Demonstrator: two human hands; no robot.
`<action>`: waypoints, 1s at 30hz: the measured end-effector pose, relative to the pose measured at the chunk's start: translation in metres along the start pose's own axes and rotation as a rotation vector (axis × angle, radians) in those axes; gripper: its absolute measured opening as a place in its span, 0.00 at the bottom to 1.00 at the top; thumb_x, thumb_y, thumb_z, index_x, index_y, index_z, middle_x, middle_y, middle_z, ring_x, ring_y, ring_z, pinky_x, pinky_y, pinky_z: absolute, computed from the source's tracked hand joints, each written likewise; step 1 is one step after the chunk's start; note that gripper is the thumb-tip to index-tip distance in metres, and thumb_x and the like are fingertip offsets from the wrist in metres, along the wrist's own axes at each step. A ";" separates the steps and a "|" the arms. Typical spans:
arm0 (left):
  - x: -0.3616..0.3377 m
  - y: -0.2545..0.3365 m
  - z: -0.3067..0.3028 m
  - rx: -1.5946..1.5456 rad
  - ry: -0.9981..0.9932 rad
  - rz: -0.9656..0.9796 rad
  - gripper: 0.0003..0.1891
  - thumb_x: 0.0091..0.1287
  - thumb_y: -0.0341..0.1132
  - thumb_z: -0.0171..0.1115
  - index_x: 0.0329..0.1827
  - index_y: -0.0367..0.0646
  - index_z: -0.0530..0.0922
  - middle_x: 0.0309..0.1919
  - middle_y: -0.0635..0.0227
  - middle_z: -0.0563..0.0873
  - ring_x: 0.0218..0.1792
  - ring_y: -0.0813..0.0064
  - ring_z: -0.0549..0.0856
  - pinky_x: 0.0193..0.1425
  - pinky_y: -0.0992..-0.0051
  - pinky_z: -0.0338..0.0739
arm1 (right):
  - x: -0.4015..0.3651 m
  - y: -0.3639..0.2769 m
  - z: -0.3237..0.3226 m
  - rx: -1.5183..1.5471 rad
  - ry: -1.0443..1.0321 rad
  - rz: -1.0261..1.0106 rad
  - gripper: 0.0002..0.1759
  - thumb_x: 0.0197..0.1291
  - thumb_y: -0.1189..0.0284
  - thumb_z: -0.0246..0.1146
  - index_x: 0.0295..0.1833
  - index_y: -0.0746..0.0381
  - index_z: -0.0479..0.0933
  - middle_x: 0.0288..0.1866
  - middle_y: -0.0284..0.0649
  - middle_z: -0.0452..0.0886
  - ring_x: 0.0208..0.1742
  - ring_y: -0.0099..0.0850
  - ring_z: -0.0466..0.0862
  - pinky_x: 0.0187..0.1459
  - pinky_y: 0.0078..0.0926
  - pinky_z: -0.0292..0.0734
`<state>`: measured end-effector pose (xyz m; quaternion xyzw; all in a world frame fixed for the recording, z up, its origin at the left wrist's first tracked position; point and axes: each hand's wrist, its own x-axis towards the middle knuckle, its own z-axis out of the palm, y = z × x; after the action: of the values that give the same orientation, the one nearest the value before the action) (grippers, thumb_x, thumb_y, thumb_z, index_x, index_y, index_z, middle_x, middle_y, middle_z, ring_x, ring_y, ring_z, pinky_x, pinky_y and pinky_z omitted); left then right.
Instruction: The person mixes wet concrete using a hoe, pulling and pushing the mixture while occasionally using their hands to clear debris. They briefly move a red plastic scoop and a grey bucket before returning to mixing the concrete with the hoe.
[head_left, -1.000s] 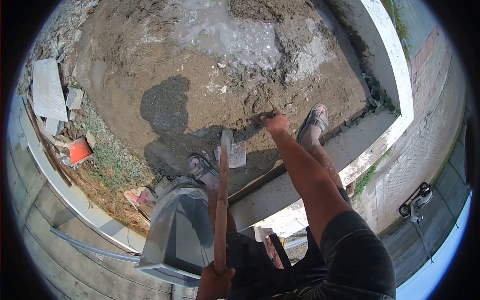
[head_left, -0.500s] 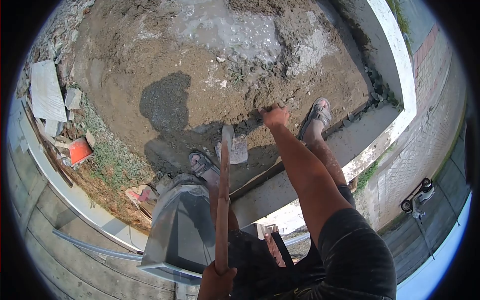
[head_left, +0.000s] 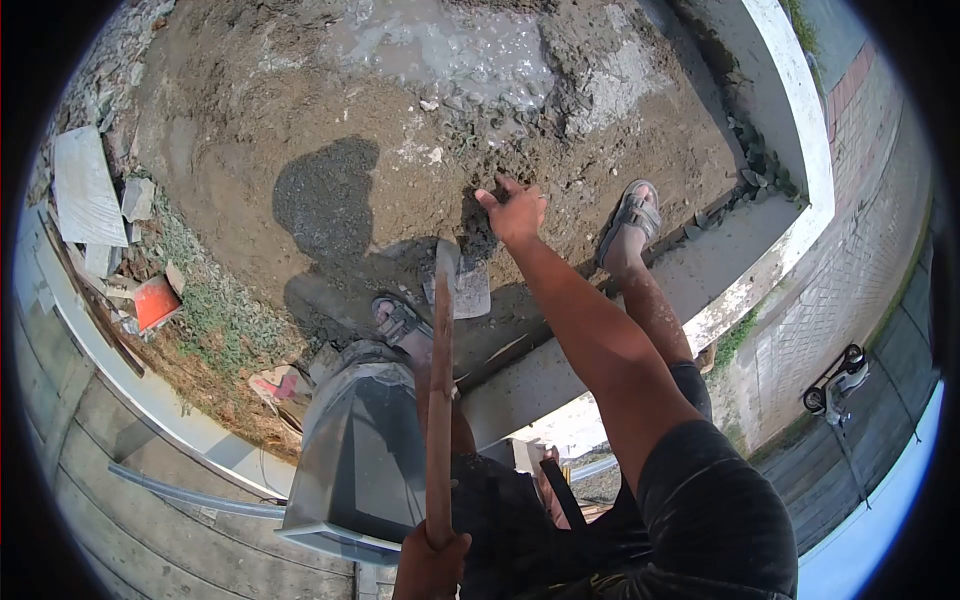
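My left hand [head_left: 430,562] is wrapped round the wooden handle of a hoe [head_left: 440,400], low in the view. The handle runs up and away from me to a flat, mud-smeared blade [head_left: 470,292] lying on the wet soil, between my sandalled feet. My right hand [head_left: 516,212] reaches down over the muddy ground [head_left: 400,215], just beyond the blade. Its fingers are apart, with the fingertips right at the dark, crumbly soil, and nothing shows in them. My right foot [head_left: 633,222] stands on the soil to the right of that hand.
A pool of watery grey mix [head_left: 440,50] lies at the far side. A low white wall [head_left: 770,240] borders the soil on the right. At the left are a grey bin-like container [head_left: 375,450], broken slabs [head_left: 88,185] and an orange piece [head_left: 156,302]. A motorbike [head_left: 836,384] stands beyond.
My right hand has moved left and slightly farther out over the soil, its fingers more spread. My left hand still grips the hoe handle; the view has shifted slightly.
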<state>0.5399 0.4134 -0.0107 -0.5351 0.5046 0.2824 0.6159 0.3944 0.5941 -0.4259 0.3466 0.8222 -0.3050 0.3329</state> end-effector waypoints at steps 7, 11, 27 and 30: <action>0.002 -0.003 0.002 0.071 0.059 0.054 0.10 0.61 0.31 0.68 0.38 0.34 0.77 0.22 0.65 0.83 0.23 0.72 0.84 0.27 0.71 0.77 | 0.006 -0.015 0.014 -0.049 0.051 0.207 0.23 0.59 0.53 0.69 0.59 0.47 0.81 0.63 0.41 0.70 0.67 0.44 0.66 0.68 0.43 0.60; 0.001 0.000 0.002 0.108 0.059 0.032 0.10 0.61 0.30 0.69 0.38 0.34 0.77 0.22 0.65 0.83 0.23 0.73 0.85 0.28 0.71 0.78 | -0.014 -0.006 0.016 -0.203 0.075 -0.082 0.25 0.58 0.53 0.69 0.60 0.50 0.80 0.59 0.42 0.72 0.64 0.44 0.67 0.65 0.43 0.62; -0.003 0.001 0.005 0.090 0.135 0.085 0.10 0.62 0.34 0.66 0.34 0.36 0.76 0.18 0.69 0.78 0.18 0.77 0.78 0.22 0.71 0.72 | 0.010 0.059 0.010 -0.621 0.091 0.014 0.27 0.62 0.48 0.62 0.62 0.50 0.77 0.64 0.43 0.67 0.67 0.44 0.64 0.64 0.43 0.59; 0.000 -0.004 0.003 0.081 0.103 0.086 0.10 0.63 0.35 0.65 0.35 0.36 0.76 0.18 0.69 0.78 0.19 0.77 0.79 0.22 0.71 0.72 | 0.017 0.083 0.007 -0.762 0.111 -0.122 0.19 0.68 0.55 0.56 0.58 0.51 0.78 0.61 0.39 0.69 0.63 0.42 0.66 0.60 0.43 0.61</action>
<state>0.5440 0.4153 -0.0091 -0.5015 0.5689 0.2602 0.5976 0.4519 0.6431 -0.4655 0.1647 0.9125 0.0223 0.3738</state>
